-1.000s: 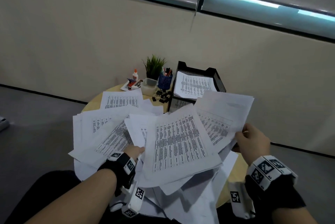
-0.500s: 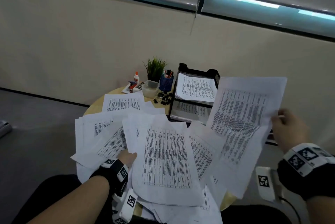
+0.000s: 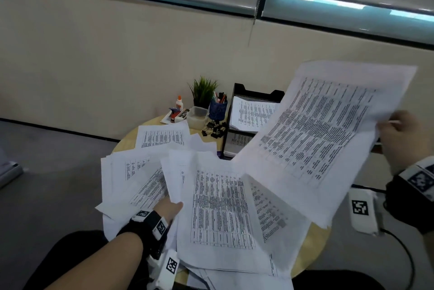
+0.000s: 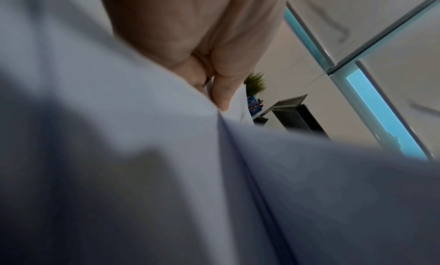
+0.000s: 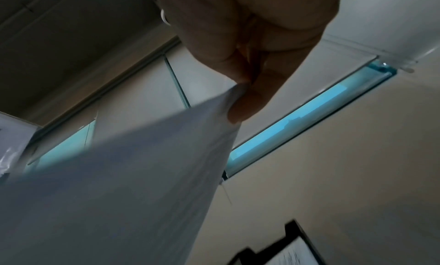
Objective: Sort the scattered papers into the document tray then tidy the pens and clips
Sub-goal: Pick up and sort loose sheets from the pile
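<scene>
A round wooden table [image 3: 312, 252] stands in the lower middle of the frame. Loose papers [image 3: 218, 207] cover most of it. At its far edge, from left to right, stand a glue bottle [image 3: 179, 103], a stapler [image 3: 175, 114], a clear box [image 3: 198, 117], a plant [image 3: 203, 90], a blue pen cup [image 3: 218, 109] and a black tray [image 3: 253, 115]. Black clips [image 3: 214, 130] lie in front of the cup.
</scene>
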`<act>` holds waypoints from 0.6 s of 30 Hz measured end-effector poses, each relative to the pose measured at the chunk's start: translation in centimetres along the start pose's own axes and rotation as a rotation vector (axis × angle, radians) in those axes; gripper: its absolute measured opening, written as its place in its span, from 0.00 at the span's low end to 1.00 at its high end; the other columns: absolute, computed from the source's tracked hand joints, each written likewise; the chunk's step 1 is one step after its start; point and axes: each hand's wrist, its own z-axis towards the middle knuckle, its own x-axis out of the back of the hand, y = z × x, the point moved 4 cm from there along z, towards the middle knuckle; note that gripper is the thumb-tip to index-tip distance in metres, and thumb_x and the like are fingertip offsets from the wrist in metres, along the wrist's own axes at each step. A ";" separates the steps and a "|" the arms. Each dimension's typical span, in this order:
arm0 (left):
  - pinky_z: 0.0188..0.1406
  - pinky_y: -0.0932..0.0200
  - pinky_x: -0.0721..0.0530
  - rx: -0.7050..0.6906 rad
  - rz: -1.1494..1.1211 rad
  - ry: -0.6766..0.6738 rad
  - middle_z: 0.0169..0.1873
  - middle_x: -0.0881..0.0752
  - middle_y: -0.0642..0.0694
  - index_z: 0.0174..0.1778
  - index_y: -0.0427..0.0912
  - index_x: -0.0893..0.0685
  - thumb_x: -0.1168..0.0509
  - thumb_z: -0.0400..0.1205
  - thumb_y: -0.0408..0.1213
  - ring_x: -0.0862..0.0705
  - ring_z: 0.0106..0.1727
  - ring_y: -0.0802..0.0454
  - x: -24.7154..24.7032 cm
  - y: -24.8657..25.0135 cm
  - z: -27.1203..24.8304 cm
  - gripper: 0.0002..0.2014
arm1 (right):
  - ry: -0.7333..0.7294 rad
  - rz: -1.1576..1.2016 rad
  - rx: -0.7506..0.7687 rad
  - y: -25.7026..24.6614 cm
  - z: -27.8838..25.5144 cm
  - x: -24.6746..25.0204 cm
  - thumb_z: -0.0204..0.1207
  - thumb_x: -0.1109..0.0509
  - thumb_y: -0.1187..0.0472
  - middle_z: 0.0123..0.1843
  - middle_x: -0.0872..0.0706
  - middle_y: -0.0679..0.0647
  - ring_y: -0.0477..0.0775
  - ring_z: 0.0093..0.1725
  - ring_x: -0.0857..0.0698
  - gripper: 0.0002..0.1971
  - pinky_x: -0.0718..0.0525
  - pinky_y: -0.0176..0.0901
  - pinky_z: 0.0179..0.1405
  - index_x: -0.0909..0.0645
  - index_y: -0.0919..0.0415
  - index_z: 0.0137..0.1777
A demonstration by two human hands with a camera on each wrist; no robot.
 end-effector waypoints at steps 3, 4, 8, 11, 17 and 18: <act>0.63 0.51 0.21 -0.018 -0.178 -0.033 0.62 0.17 0.33 0.64 0.31 0.21 0.33 0.74 0.44 0.18 0.58 0.40 -0.7 -0.8 0.9 0.26 | -0.124 0.048 -0.035 0.3 -3.2 -2.8 0.77 0.39 0.62 0.45 0.16 0.69 0.68 0.44 0.15 0.03 0.13 0.58 0.46 0.24 0.58 0.46; 0.65 0.45 0.21 -0.016 -0.243 -0.041 0.59 0.16 0.31 0.60 0.29 0.20 0.33 0.74 0.43 0.17 0.59 0.37 -0.8 -1.4 1.3 0.24 | -0.161 0.055 -0.068 1.2 -3.8 -4.0 0.78 0.39 0.65 0.43 0.17 0.70 0.67 0.40 0.16 0.03 0.12 0.49 0.39 0.24 0.61 0.46; 0.64 0.44 0.21 -0.003 -0.468 -0.055 0.58 0.16 0.34 0.63 0.28 0.21 0.34 0.81 0.33 0.17 0.55 0.40 -1.1 -1.2 1.4 0.17 | -0.379 0.054 -0.227 6.1 -7.5 -9.4 0.81 0.42 0.72 0.41 0.16 0.70 0.63 0.36 0.16 0.09 0.14 0.44 0.29 0.23 0.64 0.42; 0.66 0.45 0.22 -0.017 -0.549 -0.073 0.57 0.14 0.33 0.61 0.26 0.18 0.31 0.79 0.32 0.16 0.58 0.38 -1.3 -0.7 0.9 0.17 | -0.475 0.007 -0.286 9.1 -9.4 -12.7 0.81 0.40 0.71 0.44 0.14 0.66 0.62 0.39 0.14 0.11 0.13 0.54 0.37 0.22 0.58 0.40; 0.70 0.54 0.31 -0.147 -0.252 -0.217 0.66 0.19 0.44 0.70 0.37 0.24 0.20 0.57 0.59 0.24 0.70 0.46 -2.0 0.6 -0.1 0.48 | -0.646 0.049 -0.471 11.3 -12.6 -17.6 0.83 0.39 0.68 0.45 0.15 0.67 0.63 0.37 0.16 0.08 0.13 0.62 0.48 0.21 0.69 0.57; 0.68 0.56 0.31 -0.174 -0.224 -0.225 0.65 0.20 0.46 0.72 0.37 0.25 0.21 0.51 0.65 0.25 0.70 0.47 -2.1 0.6 0.1 0.56 | -0.679 0.002 -0.487 12.0 -12.8 -18.1 0.83 0.38 0.64 0.50 0.15 0.66 0.64 0.43 0.16 0.12 0.15 0.60 0.52 0.22 0.68 0.62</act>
